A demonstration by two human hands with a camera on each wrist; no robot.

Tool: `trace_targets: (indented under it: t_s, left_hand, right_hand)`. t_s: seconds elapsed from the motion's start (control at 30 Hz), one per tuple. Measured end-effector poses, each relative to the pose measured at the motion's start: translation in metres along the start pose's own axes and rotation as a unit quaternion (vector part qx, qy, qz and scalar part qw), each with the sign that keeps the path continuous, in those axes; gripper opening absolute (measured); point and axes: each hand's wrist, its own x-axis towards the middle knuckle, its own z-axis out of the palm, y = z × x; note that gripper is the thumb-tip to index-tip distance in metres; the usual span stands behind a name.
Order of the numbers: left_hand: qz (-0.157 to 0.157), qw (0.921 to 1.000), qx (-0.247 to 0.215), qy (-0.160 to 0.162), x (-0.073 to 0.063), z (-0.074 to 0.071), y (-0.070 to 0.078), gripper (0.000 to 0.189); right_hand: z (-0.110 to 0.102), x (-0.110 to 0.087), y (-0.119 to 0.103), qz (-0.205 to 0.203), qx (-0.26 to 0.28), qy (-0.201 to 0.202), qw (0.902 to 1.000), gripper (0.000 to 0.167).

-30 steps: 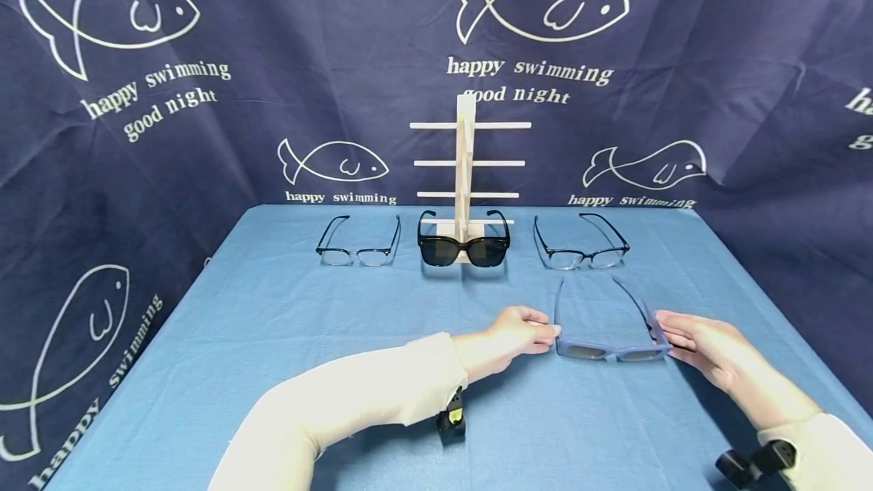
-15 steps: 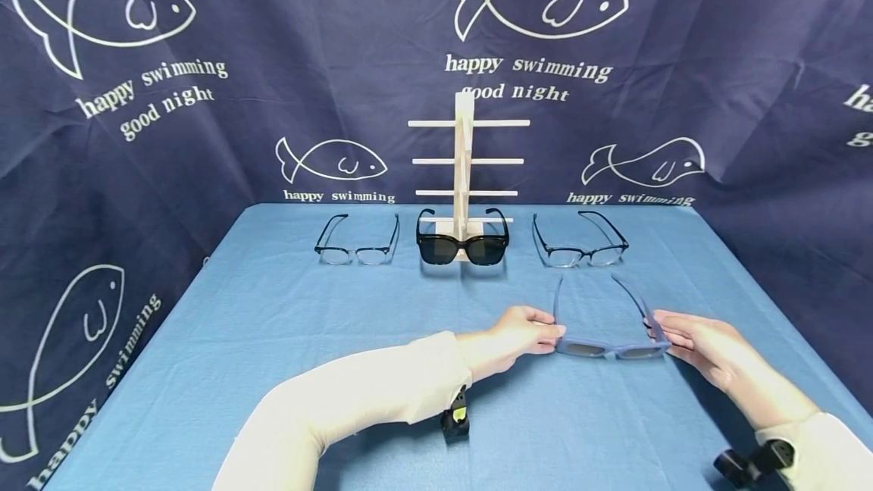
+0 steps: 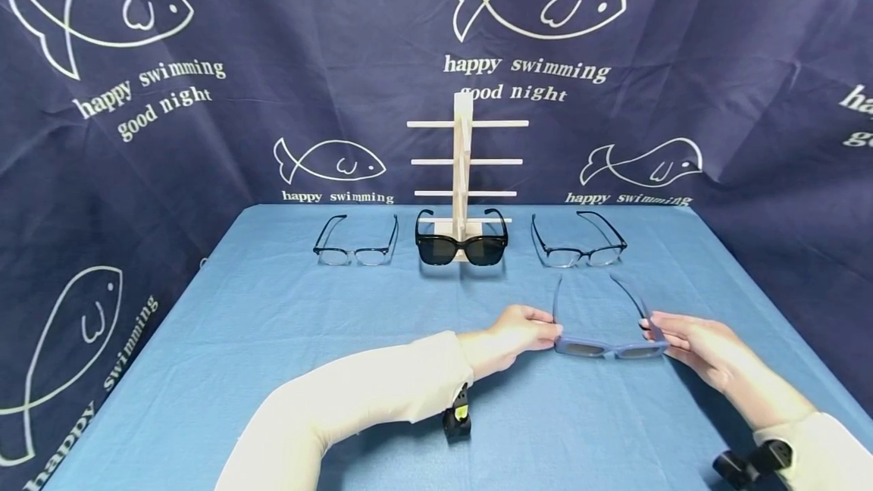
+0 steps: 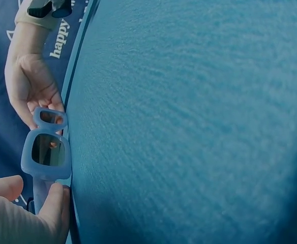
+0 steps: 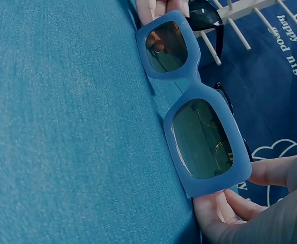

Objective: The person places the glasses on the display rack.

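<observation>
A pair of blue-framed sunglasses rests at the right of the table, lenses toward me and both temples spread backward. My left hand pinches it at the left hinge, with fingertips overlapping the frame. At the opposite hinge, my right hand grips the right temple. The right wrist view shows the right thumb at the frame's corner, fingers tucked under it. In the left wrist view the left fingers lie along the blue temple, the thumb on its other side.
Behind stands a wooden glasses rack with bare crossbars. Black sunglasses sit in front of its base. Clear eyeglasses with dark frames lie on each side, one left and one right. A navy fish-print curtain surrounds the blue tabletop.
Both hands have moved slightly inward onto the blue sunglasses, the left fingertips now overlapping the hinge and the right fingers reaching past the temple. The sunglasses stay nearly in place.
</observation>
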Motion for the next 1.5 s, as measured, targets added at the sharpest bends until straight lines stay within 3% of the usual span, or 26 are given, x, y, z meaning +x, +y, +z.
trace_targets:
  t_s: [0.37,0.97,1.5]
  left_hand:
    - [-0.008,0.9999,-0.013,0.0,0.004,0.001,-0.001,0.029]
    - [-0.019,0.9991,-0.004,-0.038,0.01,0.0,0.007,0.028]
    - [-0.029,0.9993,0.004,-0.023,0.012,-0.002,0.01,0.024]
  right_hand:
    - [-0.001,-0.002,0.002,-0.004,0.036,-0.007,0.9993,0.024]
    - [-0.007,-0.006,0.003,0.003,0.01,-0.01,0.9999,0.02]
    - [-0.012,-0.011,0.004,-0.046,0.061,-0.068,0.9948,0.028]
